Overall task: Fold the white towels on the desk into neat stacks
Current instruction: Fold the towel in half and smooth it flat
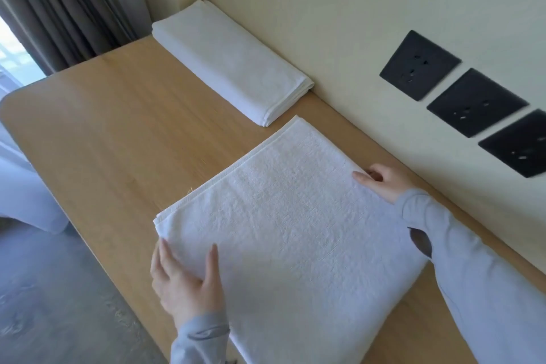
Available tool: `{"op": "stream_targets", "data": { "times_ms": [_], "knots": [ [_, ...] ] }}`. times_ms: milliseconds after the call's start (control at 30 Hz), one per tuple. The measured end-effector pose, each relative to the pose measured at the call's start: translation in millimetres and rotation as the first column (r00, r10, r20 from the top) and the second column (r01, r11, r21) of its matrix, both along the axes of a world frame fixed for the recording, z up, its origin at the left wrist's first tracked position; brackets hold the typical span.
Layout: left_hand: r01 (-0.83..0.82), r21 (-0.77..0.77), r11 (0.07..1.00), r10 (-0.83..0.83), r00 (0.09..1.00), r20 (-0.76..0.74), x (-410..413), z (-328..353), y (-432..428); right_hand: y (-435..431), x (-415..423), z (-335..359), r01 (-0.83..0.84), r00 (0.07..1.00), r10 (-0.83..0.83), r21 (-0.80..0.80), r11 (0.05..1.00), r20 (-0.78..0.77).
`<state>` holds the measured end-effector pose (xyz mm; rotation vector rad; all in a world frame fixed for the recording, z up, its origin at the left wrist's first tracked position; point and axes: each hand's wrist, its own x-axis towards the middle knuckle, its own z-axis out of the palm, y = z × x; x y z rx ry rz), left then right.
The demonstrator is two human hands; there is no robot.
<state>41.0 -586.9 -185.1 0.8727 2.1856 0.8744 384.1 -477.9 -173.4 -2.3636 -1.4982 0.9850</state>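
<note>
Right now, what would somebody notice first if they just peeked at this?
Probably the big white towel spread on the desk, with the left hand on its near corner and the right hand at its wall-side edge. Next, the folded stack at the far end by the wall, and three black sockets on the right.

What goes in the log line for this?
step: folding | left hand: grips towel corner | right hand: grips far edge | folded stack: by wall
</note>
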Motion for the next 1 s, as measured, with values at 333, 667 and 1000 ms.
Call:
{"op": "stream_targets", "data": {
  "times_ms": [333, 667, 1000],
  "knots": [
    [-0.067, -0.302, 0.951, 0.215, 0.844, 0.491, 13, 11, -22, -16, -17, 23, -0.038, 0.987, 0.039, -0.014, 0.999, 0.154],
    [0.498, 0.015, 0.867, -0.494, 0.856, 0.149, 28, 83, 31, -212, 0, 77, 0.307, 0.918, -0.372, 0.346, 0.886, 0.136],
    [0.808, -0.23, 0.543, -0.84, 0.529, -0.122, 117, 21, 65, -337, -31, 5, 0.792, 0.581, -0.812, 0.192, 0.579, 0.053]
  ]
}}
